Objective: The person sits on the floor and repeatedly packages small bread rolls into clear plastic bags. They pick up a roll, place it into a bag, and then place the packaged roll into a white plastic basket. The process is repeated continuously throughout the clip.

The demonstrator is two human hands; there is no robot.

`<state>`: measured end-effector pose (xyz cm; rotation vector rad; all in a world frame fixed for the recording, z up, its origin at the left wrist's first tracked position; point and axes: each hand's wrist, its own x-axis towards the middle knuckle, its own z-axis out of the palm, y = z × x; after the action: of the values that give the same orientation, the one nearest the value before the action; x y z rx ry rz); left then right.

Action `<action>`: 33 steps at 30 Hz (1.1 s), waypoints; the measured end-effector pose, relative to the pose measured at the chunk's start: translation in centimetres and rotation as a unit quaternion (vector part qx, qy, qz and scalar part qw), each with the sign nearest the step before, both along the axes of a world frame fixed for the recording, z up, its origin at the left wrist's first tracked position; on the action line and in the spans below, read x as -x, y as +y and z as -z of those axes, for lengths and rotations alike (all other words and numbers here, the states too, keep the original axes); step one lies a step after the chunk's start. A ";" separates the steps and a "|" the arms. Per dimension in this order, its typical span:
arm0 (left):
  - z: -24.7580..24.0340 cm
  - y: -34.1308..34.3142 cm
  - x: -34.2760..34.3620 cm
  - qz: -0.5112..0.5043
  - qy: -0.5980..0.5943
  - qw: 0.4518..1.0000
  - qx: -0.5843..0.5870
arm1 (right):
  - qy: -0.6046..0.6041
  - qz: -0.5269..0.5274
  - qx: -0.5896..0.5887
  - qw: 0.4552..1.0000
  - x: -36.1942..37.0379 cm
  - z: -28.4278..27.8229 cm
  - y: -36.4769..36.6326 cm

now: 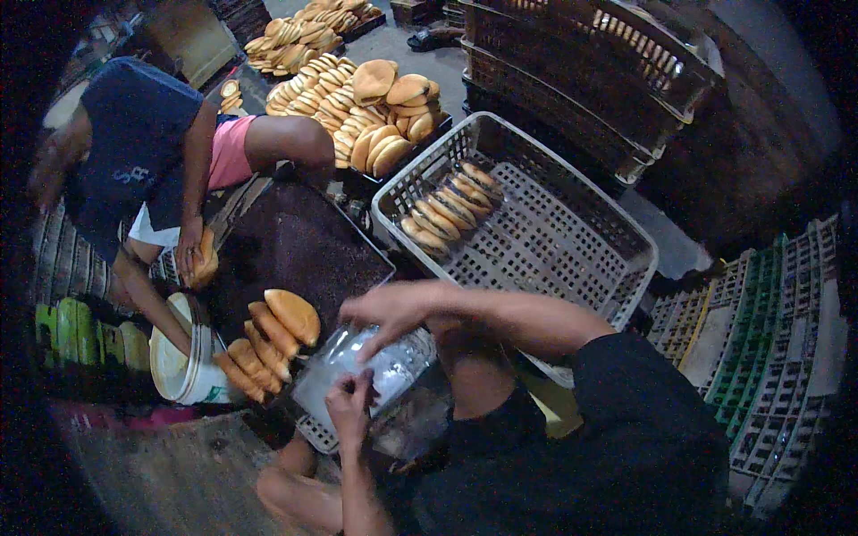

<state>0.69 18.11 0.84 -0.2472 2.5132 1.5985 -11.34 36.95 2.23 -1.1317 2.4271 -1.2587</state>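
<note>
A stack of clear plastic bags [393,368] lies on a small light crate [319,435] in front of me. My left hand [350,406] is over its near left part, fingers closed in a pinch; what they hold, if anything, is hidden. Above the far side of the stack reaches my right hand [393,311], somewhat blurred, thumb and fingers apart and pointing down at the plastic. Several long bread buns [292,317] stand in a row just left of the bags, on the edge of a dark tray [277,228]. Neither hand touches them.
A grey plastic crate [572,234] holds a row of filled buns [451,210]. Across from me, a co-worker [143,134] holds a bun [206,259] and reaches into a white bucket [183,357]. Bread piles [349,107] lie behind; stacked crates [581,80] stand far right.
</note>
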 end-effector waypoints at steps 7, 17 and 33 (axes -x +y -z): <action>-0.4 0.5 -0.1 -0.217 -0.105 0.802 -0.547 | -0.167 0.138 0.277 0.936 -7.0 -0.9 -1.7; 3.5 -10.8 2.4 -0.505 0.200 0.809 -0.226 | -0.176 0.236 0.169 0.941 -5.1 4.8 -11.5; 2.8 -15.9 3.8 -0.458 0.231 0.814 -0.271 | -0.313 0.161 0.294 0.889 1.2 -4.2 -0.6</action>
<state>-3.09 2.18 -1.91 -1.2705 2.1388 2.9559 -12.49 36.31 6.46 -0.2894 1.8147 -2.1487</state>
